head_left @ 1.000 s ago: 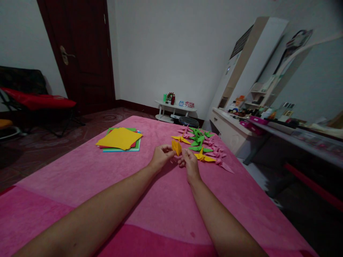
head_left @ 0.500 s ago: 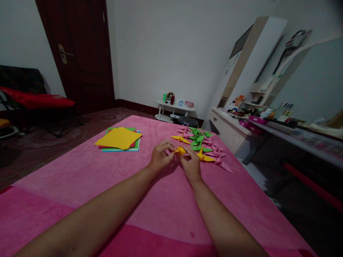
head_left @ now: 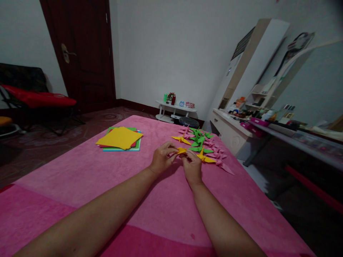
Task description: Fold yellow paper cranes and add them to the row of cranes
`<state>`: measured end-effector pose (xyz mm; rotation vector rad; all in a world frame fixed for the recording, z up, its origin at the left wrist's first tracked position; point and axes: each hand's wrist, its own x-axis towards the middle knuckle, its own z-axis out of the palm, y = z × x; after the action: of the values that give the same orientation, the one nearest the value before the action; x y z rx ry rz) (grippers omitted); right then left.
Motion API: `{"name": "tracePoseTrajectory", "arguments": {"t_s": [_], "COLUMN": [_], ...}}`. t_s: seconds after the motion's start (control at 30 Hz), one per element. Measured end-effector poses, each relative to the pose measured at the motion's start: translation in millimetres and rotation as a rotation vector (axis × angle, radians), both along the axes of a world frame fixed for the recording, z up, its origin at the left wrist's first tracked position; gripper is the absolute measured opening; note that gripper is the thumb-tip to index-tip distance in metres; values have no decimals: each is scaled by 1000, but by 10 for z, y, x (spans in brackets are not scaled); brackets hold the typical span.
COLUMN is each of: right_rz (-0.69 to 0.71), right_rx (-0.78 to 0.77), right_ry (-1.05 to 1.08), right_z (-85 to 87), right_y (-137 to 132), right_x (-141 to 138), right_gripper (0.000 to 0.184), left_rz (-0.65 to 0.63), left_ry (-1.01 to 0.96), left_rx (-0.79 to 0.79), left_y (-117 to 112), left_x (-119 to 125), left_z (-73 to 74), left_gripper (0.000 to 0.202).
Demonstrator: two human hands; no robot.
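Between my two hands is a small folded piece of yellow origami paper (head_left: 182,151), partly covered by the fingers. My left hand (head_left: 164,157) pinches its left side, fingers closed. On its right side my right hand (head_left: 192,165) grips it with thumb and fingers. Just right of my right hand lies a yellow paper crane (head_left: 205,157). Another yellow crane (head_left: 181,139) sits a little beyond the hands. Several green paper cranes (head_left: 198,137) and pink paper cranes (head_left: 221,165) are grouped along the table's right side.
A stack of square coloured sheets, a yellow sheet (head_left: 120,138) on top, lies left of my hands. Pink cloth (head_left: 88,175) covers the table. Beyond it stand a dark round stool (head_left: 189,122) and a low white table (head_left: 164,117). A cluttered dressing table (head_left: 230,123) is at right.
The yellow folded paper looks flatter and tipped between my fingers, showing less of its face. Both hands stay nearly in place; the whole view has shifted slightly.
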<state>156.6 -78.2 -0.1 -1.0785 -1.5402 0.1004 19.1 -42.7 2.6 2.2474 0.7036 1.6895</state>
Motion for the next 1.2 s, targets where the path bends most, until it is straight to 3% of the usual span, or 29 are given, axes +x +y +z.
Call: {"name": "tracePoseTrajectory", "arguments": {"t_s": [0.2,0.6,0.73,0.97,1.2], "right_rz": [-16,10,-19,-53,35], "right_rx": [-42,-130,-111,-73,-49], "right_ry": [32,254,275,174,88], "right_z": [-4,-10,-22,-54,29], "right_y": [-2,1,5,-4,-85], "right_x": [-9,-33,-31,-40,-95], "right_gripper": [14,11,11,16,11], "left_rz": [18,-4,-102,-478,-628], "left_ry": [11,44,-60,-321,-456], "left_rx": [60,10,-169,-844,-901], "left_y": [7,-61,-36,63,75], "left_x": [2,4,26,-5,-24], "left_z": [30,53,38,-45,-47], "left_gripper": [8,11,9,25,29]}}
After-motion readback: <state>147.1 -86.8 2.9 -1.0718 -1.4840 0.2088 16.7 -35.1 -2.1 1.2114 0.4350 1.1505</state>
